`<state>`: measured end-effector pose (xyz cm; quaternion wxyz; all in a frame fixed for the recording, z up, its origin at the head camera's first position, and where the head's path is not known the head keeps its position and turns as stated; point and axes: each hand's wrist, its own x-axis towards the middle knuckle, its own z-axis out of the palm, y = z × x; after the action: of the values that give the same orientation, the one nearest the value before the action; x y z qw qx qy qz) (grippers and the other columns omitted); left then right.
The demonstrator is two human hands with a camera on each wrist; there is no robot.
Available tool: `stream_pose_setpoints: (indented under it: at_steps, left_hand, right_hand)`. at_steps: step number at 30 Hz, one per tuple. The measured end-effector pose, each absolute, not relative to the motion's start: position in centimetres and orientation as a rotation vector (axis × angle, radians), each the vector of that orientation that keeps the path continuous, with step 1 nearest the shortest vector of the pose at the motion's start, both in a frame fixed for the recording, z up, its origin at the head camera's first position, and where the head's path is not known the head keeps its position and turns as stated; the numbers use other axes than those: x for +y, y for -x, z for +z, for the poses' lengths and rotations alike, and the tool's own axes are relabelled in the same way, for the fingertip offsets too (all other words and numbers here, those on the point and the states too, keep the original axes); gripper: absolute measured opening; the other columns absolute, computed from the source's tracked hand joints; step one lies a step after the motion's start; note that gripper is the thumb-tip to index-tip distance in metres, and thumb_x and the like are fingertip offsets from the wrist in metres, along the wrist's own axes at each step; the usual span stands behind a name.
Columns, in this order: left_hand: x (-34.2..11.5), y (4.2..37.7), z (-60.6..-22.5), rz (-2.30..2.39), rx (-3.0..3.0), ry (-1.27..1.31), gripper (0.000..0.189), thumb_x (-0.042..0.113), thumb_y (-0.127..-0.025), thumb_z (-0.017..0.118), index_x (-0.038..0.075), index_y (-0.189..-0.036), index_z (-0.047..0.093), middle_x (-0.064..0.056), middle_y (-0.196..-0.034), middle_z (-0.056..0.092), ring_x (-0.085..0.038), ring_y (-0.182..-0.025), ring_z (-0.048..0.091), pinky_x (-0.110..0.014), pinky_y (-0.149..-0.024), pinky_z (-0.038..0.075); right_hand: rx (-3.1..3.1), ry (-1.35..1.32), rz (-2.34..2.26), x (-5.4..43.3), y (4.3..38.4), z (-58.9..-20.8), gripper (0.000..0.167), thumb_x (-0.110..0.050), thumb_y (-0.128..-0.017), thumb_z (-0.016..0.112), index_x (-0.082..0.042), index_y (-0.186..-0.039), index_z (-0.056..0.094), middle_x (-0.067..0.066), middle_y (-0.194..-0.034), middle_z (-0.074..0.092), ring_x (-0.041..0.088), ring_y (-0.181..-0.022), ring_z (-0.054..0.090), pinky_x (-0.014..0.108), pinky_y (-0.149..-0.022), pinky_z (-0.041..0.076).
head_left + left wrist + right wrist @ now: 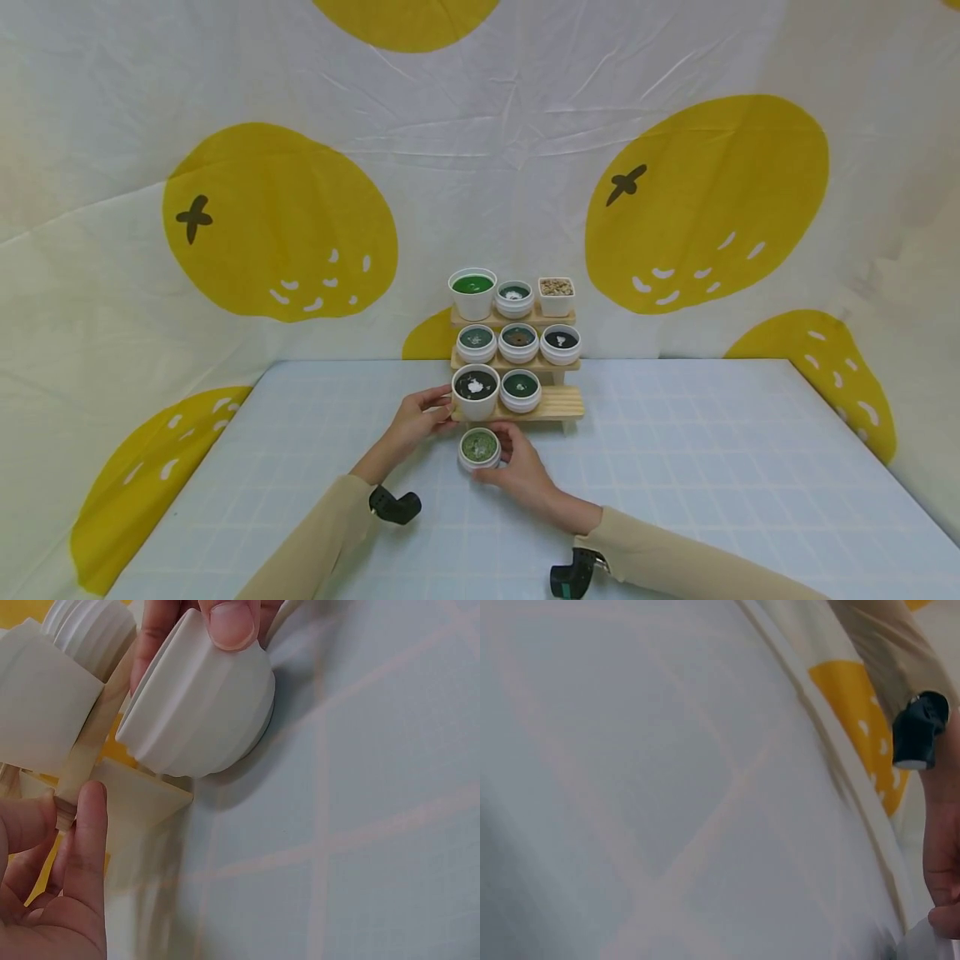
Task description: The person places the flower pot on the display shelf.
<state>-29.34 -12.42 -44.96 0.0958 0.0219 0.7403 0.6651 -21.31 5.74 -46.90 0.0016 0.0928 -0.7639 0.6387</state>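
Note:
My right hand point(522, 471) grips a small white ribbed pot point(480, 448) with a mottled green top, just in front of the stand's lowest step. In the left wrist view the pot point(202, 705) is tilted, with a thumb point(232, 625) on its side. My left hand point(416, 423) is at the left end of a wooden three-step stand point(562, 403). Up close, its thumb and fingers point(88, 847) pinch the edge of the stand's board point(94, 754). The right wrist view shows mainly table, with part of a hand point(943, 859) at the right edge.
A white cup point(476, 408) with a dark top and a green-topped pot point(521, 398) stand on the lowest step. Several pots fill the upper steps, including a square one point(557, 297) with tan bits. Behind hangs a fruit-print cloth point(487, 192); below lies a pale-blue checked tablecloth point(712, 467).

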Motion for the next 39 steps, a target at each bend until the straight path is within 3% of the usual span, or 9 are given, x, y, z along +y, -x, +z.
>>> stream_pose_setpoints:
  at_steps: [10,21,30,39]
  left_hand:
    - [-12.4,29.5,-45.1,1.972,2.195,-0.035,0.043,-0.007,-0.092,0.055,-0.005,-0.134,0.052,-0.023,-0.115,0.059,-0.011,-0.079,0.064,-0.031,-0.076,0.062]
    - [-12.3,29.4,-45.1,1.966,2.201,-0.030,0.042,-0.006,-0.092,0.055,-0.006,-0.134,0.051,-0.023,-0.116,0.058,-0.012,-0.080,0.064,-0.033,-0.078,0.061]
    - [-12.5,29.3,-45.1,1.978,2.172,-0.055,0.043,-0.004,-0.093,0.054,-0.007,-0.135,0.049,-0.024,-0.117,0.056,-0.011,-0.082,0.063,-0.032,-0.079,0.061]
    - [-12.4,29.4,-45.1,1.955,2.188,-0.027,0.042,-0.004,-0.093,0.055,-0.003,-0.135,0.051,-0.023,-0.118,0.057,-0.012,-0.082,0.064,-0.034,-0.080,0.061]
  right_hand:
    - [-2.475,-0.340,1.942,6.2,21.5,-46.6,0.063,0.005,-0.063,0.082,0.006,-0.118,0.051,0.020,-0.111,0.060,0.027,-0.102,0.058,0.035,-0.090,0.055]
    - [-2.539,-0.421,1.987,7.4,21.7,-47.1,0.063,0.002,-0.065,0.082,0.006,-0.120,0.052,0.018,-0.113,0.060,0.022,-0.102,0.061,0.032,-0.094,0.055]
    - [-2.552,-0.520,1.930,8.4,20.8,-46.7,0.065,-0.004,-0.065,0.084,0.003,-0.121,0.053,0.016,-0.114,0.061,0.019,-0.102,0.060,0.015,-0.089,0.052]
    - [-2.561,-0.649,1.803,9.9,20.1,-46.0,0.065,-0.015,-0.066,0.087,-0.002,-0.121,0.055,0.013,-0.116,0.060,0.026,-0.105,0.059,0.024,-0.093,0.055]
